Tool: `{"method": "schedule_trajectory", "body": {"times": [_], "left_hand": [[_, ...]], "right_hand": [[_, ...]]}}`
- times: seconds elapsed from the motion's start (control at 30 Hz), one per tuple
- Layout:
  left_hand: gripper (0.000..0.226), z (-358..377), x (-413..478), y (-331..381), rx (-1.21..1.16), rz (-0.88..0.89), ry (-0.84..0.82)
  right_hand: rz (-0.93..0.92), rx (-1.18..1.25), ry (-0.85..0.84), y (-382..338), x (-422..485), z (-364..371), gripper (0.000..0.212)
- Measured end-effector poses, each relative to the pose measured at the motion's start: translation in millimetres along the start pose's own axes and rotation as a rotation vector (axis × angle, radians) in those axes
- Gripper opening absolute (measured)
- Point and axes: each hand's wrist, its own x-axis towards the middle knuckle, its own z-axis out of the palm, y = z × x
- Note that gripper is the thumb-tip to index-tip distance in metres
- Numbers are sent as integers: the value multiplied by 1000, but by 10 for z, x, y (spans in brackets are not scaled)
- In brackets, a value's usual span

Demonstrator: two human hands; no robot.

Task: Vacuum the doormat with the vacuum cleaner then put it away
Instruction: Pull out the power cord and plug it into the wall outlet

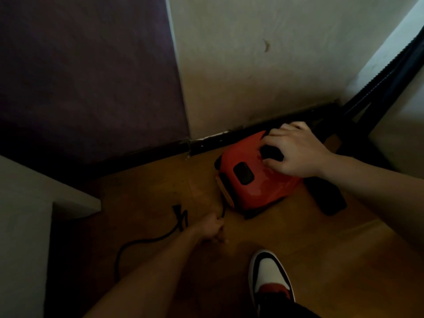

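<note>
Both hands grip: right hand [296, 152] curled, seemingly clamped, atop the glossy red vacuum cleaner [252, 184], lying diagonally on the floor [321, 249] by the wall [252, 76], cord end nearer; left hand [212, 228] pinching its black cord [146, 241].

A single wide-angle view, worn on the head, looks steeply down and forward into a floor corner. Both forearms reach in from the bottom edge, at arm's length. The right hand [296, 152] grips the vacuum [252, 187] right of centre, and the left hand [210, 228] pinches the cord [142, 242] below-left of that grip. Wall [252, 65] fills the frame above it; a shoe [268, 271] lies beneath.
</note>
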Motion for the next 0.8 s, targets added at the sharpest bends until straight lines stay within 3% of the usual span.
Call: {"method": "schedule_trajectory", "body": {"times": [0.07, 0.23, 0.33, 0.5, 0.73, 0.8], "left_hand": [[15, -65, 14, -13, -118, -23, 110], [19, -516, -49, 132, -368, 134, 404], [21, -779, -301, 373, -251, 324, 450], [18, -793, -831, 634, 122, 596, 237], [25, -354, -804, 320, 470, 460, -165], [25, -231, -665, 218, 505, 420, -202]], "right_hand": [[-1, 10, 7, 5, -5, 11, 61], [-16, -1, 43, 21, -7, 37, 46], [-6, -14, 52, -3, 0, 30, 44], [7, -15, 54, -41, -18, -7, 45], [34, -34, 50, -82, -22, -32, 45], [37, -38, 49, -88, -16, -36, 46]]}}
